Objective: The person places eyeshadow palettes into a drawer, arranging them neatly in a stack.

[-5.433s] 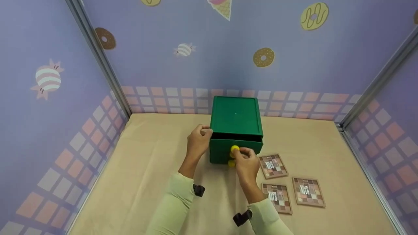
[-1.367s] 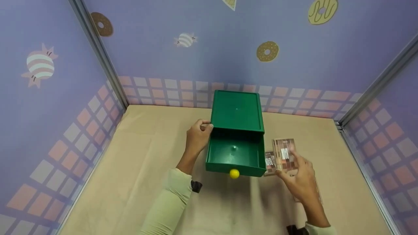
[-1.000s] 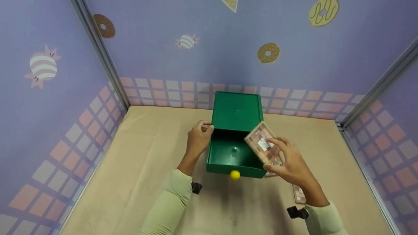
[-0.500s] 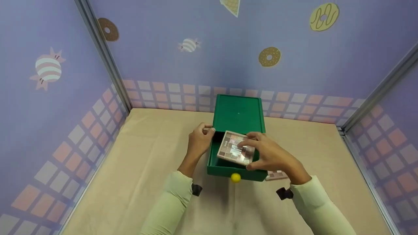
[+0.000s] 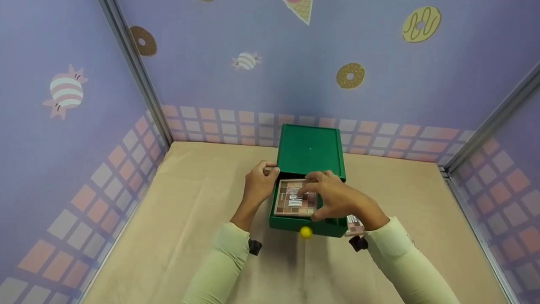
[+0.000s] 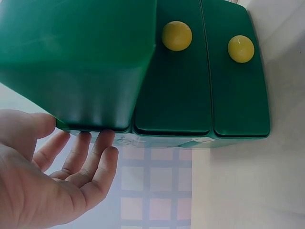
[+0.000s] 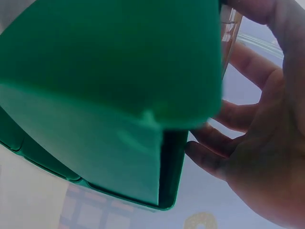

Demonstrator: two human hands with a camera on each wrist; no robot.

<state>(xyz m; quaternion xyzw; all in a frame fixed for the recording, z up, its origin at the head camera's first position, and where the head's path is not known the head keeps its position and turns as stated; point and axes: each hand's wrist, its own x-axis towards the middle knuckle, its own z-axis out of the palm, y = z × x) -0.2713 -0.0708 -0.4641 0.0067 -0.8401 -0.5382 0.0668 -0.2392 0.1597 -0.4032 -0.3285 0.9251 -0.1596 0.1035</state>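
Note:
A green drawer cabinet (image 5: 311, 150) stands at the back of the table with its top drawer (image 5: 287, 223) pulled out. In that drawer lies an eyeshadow palette (image 5: 291, 204), nearly flat and towards the left. My right hand (image 5: 337, 196) reaches in from the right and holds the palette's right side, thumb near the front edge and fingers over the top. Its edge shows between thumb and fingers in the right wrist view. My left hand (image 5: 259, 183) steadies the cabinet's left side; the left wrist view has the fingertips (image 6: 107, 138) touching it, loosely bent.
Another palette (image 5: 354, 226) lies on the table right of the drawer, partly hidden by my right forearm. Yellow knobs mark the top drawer and the two lower drawers (image 6: 176, 90) beneath. A patterned wall (image 5: 219, 84) rises close behind the cabinet.
The top drawer was pulled out by my right hand. That hand then took a palette from the right, carried it left and lowered it into the drawer. My left hand stays at the cabinet.

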